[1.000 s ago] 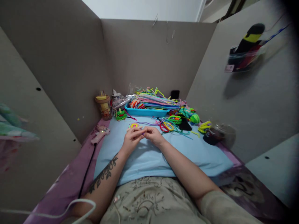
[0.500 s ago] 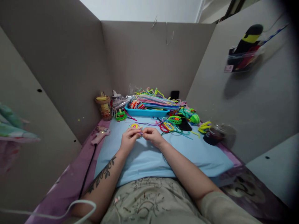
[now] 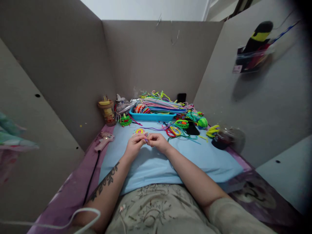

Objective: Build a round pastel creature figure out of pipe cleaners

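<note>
Close together over the light blue cloth (image 3: 158, 165), both my hands pinch a small purple piece (image 3: 146, 140). It looks like pipe cleaner, though fingers cover most of it. My left hand (image 3: 135, 143) closes on its left end, and my right hand (image 3: 158, 142) grips it from the right with thumb and fingertips. Just behind the fingers sits a yellow and pink round piece (image 3: 139, 131), partly hidden. Loose coloured pipe cleaners (image 3: 174, 131) lie to the right, beyond my right hand.
A blue tray (image 3: 153, 117) heaped with pipe cleaners stands at the back. A pink glue gun (image 3: 104, 142) lies left, its black cord running toward me. At right are a dark round container (image 3: 219, 141) and a black phone-like object (image 3: 192, 128). Grey panels (image 3: 158, 58) enclose the table.
The view has shifted slightly. My hands stay together on the purple piece, with only a small change in the fingers.
</note>
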`<state>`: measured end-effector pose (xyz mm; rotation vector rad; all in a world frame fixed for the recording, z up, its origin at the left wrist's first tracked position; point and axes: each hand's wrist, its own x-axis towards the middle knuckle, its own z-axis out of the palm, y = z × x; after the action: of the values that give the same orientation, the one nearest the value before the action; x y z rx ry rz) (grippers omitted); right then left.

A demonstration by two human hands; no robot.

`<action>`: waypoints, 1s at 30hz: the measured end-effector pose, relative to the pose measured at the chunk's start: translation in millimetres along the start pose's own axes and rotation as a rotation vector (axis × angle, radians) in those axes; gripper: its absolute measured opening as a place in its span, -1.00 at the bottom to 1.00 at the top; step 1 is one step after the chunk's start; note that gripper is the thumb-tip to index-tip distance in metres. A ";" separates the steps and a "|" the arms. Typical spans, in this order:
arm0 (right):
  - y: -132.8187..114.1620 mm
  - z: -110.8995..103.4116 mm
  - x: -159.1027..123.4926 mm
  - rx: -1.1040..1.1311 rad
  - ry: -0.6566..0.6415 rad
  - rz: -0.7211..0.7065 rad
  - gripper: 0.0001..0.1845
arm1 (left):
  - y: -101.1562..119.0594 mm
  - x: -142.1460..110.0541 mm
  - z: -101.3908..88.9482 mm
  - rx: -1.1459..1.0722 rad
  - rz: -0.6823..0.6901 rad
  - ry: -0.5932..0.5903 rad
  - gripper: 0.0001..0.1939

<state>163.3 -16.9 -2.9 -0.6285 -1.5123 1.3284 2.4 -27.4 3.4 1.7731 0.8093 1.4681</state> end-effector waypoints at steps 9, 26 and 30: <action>4.4 -3.9 1.4 -0.031 0.011 0.003 -0.73 | -3.3 -0.5 1.8 0.009 0.004 0.007 -0.69; -0.3 7.4 1.0 -0.060 -0.026 -0.008 -0.70 | -1.9 0.4 4.5 0.018 -0.003 0.045 -0.69; -1.6 8.1 0.5 -0.064 -0.010 -0.005 -0.70 | -3.2 1.0 5.7 -0.012 -0.022 0.048 -0.71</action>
<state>156.2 -20.4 -0.6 -0.6590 -1.5688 1.2846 8.1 -25.4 0.7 1.7205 0.8396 1.5033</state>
